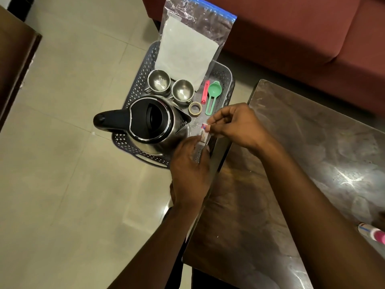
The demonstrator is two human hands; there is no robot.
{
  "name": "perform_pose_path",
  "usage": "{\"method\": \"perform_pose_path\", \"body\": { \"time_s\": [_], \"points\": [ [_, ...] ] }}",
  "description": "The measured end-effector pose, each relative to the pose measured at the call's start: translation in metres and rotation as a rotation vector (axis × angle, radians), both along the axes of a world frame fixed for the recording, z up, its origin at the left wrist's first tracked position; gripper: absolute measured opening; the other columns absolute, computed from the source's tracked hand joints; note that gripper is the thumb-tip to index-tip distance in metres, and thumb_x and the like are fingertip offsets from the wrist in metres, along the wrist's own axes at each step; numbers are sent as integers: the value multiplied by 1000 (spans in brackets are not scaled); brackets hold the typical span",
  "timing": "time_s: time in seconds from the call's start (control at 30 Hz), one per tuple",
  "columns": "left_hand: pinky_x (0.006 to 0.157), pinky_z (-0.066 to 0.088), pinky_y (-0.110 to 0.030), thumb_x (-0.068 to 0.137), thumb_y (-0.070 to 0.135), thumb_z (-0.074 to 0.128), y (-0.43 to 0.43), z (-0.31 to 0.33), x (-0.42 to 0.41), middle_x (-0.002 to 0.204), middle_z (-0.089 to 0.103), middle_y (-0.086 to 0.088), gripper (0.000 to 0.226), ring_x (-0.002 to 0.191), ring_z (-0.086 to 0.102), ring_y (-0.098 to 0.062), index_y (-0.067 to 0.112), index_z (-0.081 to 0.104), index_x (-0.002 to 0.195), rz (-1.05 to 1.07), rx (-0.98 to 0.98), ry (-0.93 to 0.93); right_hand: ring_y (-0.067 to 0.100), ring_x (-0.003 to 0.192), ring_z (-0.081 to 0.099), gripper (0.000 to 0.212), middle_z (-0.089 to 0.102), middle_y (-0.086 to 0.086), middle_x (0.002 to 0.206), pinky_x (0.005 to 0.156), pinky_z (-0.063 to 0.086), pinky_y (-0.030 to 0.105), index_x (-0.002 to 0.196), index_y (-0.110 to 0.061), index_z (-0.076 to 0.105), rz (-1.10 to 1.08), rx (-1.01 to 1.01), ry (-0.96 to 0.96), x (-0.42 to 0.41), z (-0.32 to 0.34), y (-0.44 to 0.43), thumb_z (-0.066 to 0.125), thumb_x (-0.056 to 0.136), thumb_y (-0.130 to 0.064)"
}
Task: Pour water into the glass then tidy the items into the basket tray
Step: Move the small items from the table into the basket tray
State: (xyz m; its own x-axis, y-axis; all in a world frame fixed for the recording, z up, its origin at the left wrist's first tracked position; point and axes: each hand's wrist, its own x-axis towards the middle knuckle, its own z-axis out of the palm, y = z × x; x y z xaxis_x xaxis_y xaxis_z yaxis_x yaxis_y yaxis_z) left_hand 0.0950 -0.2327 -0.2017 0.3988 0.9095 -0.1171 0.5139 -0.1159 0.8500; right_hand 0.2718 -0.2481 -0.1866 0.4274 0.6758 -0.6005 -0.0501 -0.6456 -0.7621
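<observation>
The left hand (188,163) and right hand (235,124) both have fingers pinched on a small packet (203,135) right over the basket's (120,140) near corner beside the kettle (150,119), so it's probably best slid flat into that gap, not dropped.

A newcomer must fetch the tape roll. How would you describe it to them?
Look in the grey basket tray next to the dark table. Just past the kettle, beside the green spoon, lies the tape roll: the only small beige ring there.
</observation>
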Motion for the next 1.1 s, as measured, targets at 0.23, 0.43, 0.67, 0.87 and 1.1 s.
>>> {"method": "perform_pose_path", "body": {
  "time_s": [0.23, 0.43, 0.67, 0.87, 1.1],
  "points": [
    [108, 54, -42, 101, 24, 66, -6, 2, 5, 133, 69, 3, 37, 124, 65, -12, 27, 63, 138, 72, -447, 23, 22, 75, 80, 12, 80, 4, 77, 80, 68, 43, 82, -14, 79, 18, -96, -152, 9, -29, 26, 90, 85, -14],
    [116, 27, -24, 106, 41, 53, 7, -1, 24, 167, 35, 4, 63, 152, 34, -13, 28, 29, 163, -106, -640, 128, 12, 68, 78, 17, 79, -2, 76, 61, 60, 27, 77, -22, 76, 43, -155, -227, 8, -39, 39, 88, 88, -18],
    [125, 24, -42, 107, 44, 51, 17, -5, 38, 174, 18, 1, 73, 158, 21, -21, 27, 13, 167, -134, -758, 162, 11, 61, 77, 16, 79, -1, 77, 58, 61, 26, 78, -21, 78, 75, -231, -293, 9, -50, 50, 86, 90, -14],
    [125, 28, -52, 105, 43, 53, 23, -16, 44, 172, 25, -1, 73, 157, 26, -23, 29, 17, 166, -118, -799, 162, 21, 79, 77, 8, 79, 1, 83, 81, 65, 45, 81, -20, 79, 202, -303, -509, 9, -67, 58, 85, 84, -18],
    [129, 18, -46, 108, 43, 45, 25, -22, 45, 174, 17, -5, 70, 160, 17, -23, 19, 14, 167, -167, -788, 242, 28, 92, 73, 23, 77, 6, 105, 81, 63, 43, 111, -19, 79, 440, -392, -799, 7, -76, 60, 81, 88, -23]
  ]
}}
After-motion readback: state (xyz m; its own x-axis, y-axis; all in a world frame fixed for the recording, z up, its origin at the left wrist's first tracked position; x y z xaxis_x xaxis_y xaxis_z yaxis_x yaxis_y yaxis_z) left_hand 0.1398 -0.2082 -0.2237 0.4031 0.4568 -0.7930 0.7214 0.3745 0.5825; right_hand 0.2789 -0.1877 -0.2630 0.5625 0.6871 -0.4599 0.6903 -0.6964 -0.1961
